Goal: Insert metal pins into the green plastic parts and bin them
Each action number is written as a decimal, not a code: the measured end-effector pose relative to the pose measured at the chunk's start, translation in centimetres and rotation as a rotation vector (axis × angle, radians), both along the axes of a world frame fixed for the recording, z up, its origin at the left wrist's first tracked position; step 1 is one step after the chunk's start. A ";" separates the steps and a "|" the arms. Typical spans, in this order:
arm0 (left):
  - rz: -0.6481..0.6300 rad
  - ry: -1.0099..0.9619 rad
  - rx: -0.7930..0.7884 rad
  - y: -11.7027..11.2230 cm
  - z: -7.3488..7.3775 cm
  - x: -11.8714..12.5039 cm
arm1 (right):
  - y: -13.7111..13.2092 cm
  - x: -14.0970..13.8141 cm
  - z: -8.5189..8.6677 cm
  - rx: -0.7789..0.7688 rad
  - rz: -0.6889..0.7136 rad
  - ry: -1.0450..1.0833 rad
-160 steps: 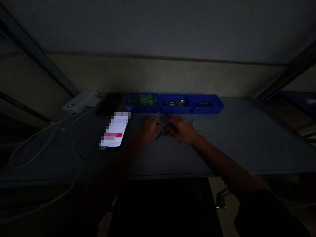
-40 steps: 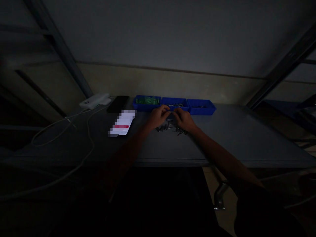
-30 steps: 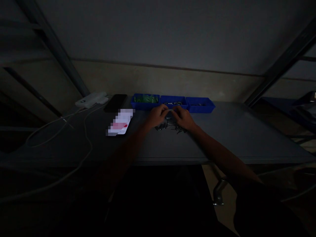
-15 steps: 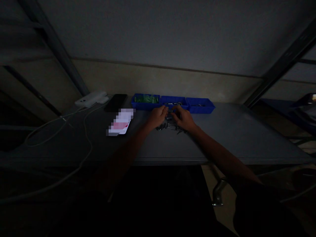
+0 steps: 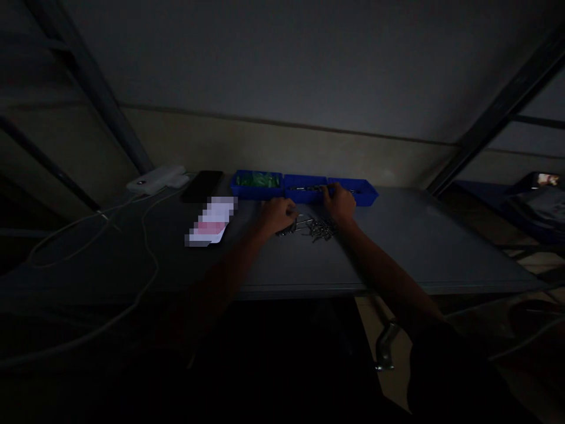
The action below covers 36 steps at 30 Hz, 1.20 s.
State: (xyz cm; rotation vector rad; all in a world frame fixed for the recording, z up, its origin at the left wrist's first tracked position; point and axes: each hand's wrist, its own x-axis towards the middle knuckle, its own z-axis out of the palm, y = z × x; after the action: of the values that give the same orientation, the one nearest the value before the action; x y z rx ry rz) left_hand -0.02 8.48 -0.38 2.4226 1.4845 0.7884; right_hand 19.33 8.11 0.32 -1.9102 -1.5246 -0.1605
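Note:
The scene is very dark. A small heap of metal screws and parts (image 5: pixel 315 227) lies on the grey table (image 5: pixel 419 247). My left hand (image 5: pixel 277 213) rests at the heap's left edge, fingers curled on something I cannot make out. My right hand (image 5: pixel 339 201) reaches back to the seam between the middle blue bin (image 5: pixel 305 189) and the right blue bin (image 5: pixel 359 191); its fingers are too dim to read. A third blue bin (image 5: pixel 257 183) on the left holds green pieces.
A white card with a red stripe (image 5: pixel 210 221) lies left of my hands. Behind it sit a dark phone (image 5: pixel 200 185) and a white charger block (image 5: pixel 155 178) with cables (image 5: pixel 145 259) trailing over the table's left side. Metal frame bars slant at both sides.
My right hand has left the heap and moved back and right to the blue bins. The left hand stays by the heap. The view has shifted slightly.

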 end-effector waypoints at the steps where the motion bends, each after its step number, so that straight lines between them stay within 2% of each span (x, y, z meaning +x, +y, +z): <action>1: 0.001 0.027 -0.007 -0.1 0.0 0.0 | 0.0 0.0 0.0 -0.016 -0.014 0.000; 6: 0.008 0.051 -0.049 0.1 -0.4 -0.2 | -0.6 -0.5 0.0 -0.004 0.031 -0.042; 9: 0.012 0.033 -0.045 0.4 -0.7 -0.4 | -1.3 -1.1 -0.2 0.010 0.151 -0.115; 12: 0.024 0.002 -0.025 0.7 -0.9 -0.4 | -2.0 -1.9 -0.3 -0.050 0.304 -0.201; 17: -0.006 -0.092 -0.017 1.1 -0.3 -0.2 | -2.9 -3.1 -0.3 -0.100 0.523 -0.287; 25: -0.029 -0.173 -0.018 0.7 0.9 -0.3 | -2.5 -2.6 -0.6 -0.076 0.541 -0.251; 36: -0.055 -0.224 -0.011 0.0 1.5 0.2 | -3.1 -3.0 -0.5 0.032 0.550 -0.200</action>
State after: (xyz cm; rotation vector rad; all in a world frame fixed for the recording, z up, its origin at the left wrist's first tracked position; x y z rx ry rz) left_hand 0.16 8.44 1.10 2.2699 1.3284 0.9990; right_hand 16.37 5.01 -0.19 -1.4158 -2.1070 -0.1293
